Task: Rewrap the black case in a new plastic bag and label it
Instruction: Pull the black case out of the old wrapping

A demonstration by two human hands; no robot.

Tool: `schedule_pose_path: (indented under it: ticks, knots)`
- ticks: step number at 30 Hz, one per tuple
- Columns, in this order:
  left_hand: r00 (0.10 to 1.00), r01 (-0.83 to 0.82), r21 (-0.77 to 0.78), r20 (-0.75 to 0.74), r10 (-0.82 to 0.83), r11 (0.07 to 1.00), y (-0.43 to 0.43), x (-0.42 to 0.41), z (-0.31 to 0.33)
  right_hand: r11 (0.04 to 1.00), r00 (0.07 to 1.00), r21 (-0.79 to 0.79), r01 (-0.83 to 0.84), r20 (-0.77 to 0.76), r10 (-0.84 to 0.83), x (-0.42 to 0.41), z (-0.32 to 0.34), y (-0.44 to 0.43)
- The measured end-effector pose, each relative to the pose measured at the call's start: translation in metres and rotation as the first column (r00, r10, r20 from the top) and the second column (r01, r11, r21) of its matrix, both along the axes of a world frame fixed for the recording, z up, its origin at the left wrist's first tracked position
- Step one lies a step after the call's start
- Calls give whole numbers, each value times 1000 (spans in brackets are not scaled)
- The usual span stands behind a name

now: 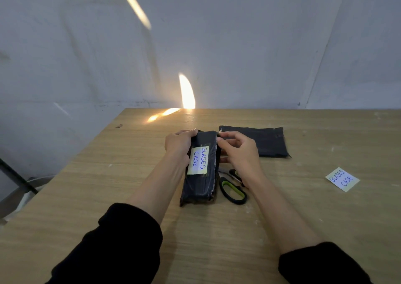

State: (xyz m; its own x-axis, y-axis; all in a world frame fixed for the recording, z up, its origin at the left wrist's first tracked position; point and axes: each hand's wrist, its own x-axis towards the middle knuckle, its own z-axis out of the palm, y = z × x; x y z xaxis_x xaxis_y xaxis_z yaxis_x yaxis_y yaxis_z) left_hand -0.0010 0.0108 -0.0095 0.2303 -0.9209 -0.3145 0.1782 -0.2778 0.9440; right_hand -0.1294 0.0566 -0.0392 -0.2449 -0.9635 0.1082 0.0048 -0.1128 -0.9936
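1. So the black case (200, 184) is lying on the worktop (130, 175) right in front of the person. Its long axis is running away from them, and the far end is sitting between both hands.
2. The left hand (179, 141) is curling round the far left corner, steadying it I'd guess.
3. The right hand (237, 151) is pinching the old wrap (213, 153) at the far right corner. It looks like it's hunting for an edge to peel.
4. The old label (198, 160) is facing up mid-case.
5. The new plastic bag (269, 140) is lying flat just past the right hand, so that hand is the nearer one. The spare label (342, 179) is lying well off to the right too.
6. The scissors (233, 191) are sitting just beside the case's right edge, partly under the right wrist.
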Motion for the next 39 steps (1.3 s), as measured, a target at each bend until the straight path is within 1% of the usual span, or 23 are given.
schedule_pose_path:
  ticks: [5,9,13,17,20,22,24,26,29,31,35,38,39]
  knots:
    - [998,-38,4,-55,38,999,-1,-2,-7,1000,998,14,-15,-59,16,2,0,0]
    - [994,-71,17,-80,73,997,-2,-3,-10,993,995,56,-100,12,99,1,3,1]
    - [996,-45,11,-81,46,999,-2,-5,-10,985,985,42,-167,59,164,-4,7,1]
    - [994,-19,9,-104,20,1000,-1,-7,-13,993,993,30,-115,14,115,-6,4,-1]
    - [996,65,0,-62,-64,998,1,-9,-6,997,997,10,-73,-23,73,-9,5,-1]
    - [978,204,6,-37,-204,979,2,-8,5,998,997,-32,-61,-41,60,-10,8,-1]
    - [935,354,33,-36,-352,935,3,-5,15,996,997,-69,-60,-48,57,-11,9,0]
    - [926,379,53,-18,-378,924,0,-3,19,996,998,-57,-62,-13,61,-10,8,0]
    - [941,338,71,-3,-339,938,-2,0,17,999,985,9,-34,170,32,-7,5,1]
    - [943,332,74,-26,-331,940,-2,0,13,999,979,37,-3,205,-4,-3,3,2]
    - [950,310,74,-55,-307,948,-1,-1,7,997,992,46,68,102,-73,4,0,1]
    - [950,308,56,-65,-305,950,-2,-1,5,980,978,22,196,-77,-194,8,0,0]
    - [949,312,55,-62,-308,949,-2,-1,4,974,968,14,228,-115,-225,8,0,1]
